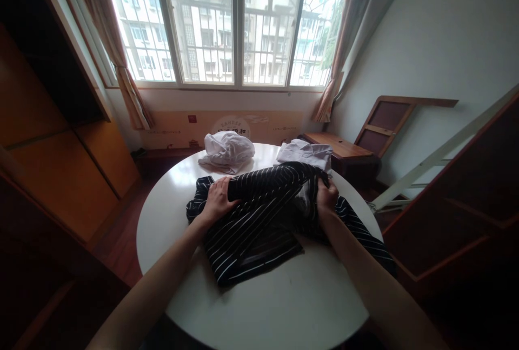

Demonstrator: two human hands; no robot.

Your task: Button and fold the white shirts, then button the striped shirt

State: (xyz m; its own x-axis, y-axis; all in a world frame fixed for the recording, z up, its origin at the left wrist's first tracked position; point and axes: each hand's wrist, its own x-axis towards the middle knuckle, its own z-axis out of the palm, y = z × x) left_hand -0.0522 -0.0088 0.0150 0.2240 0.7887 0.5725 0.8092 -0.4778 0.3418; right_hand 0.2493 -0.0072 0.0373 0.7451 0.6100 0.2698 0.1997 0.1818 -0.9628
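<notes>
A black shirt with white stripes (251,231) lies rumpled across the round white table (279,307). My left hand (219,199) rests on its left part, fingers stretched over the cloth and thumb apart. On the right, my right hand (327,196) is closed around a bunched edge of the shirt, lifting that part slightly so the inside shows. One striped sleeve (365,236) trails beyond my right wrist toward the table's right edge. The fingertips of the right hand are partly hidden by cloth.
At the table's far side sit a crumpled white garment (227,153) and a flatter, folded white shirt (305,153). Behind stands a wooden chair (344,145) below the window (239,26). A pale ladder (421,172) leans at right; an orange-brown cabinet (68,172) is at left.
</notes>
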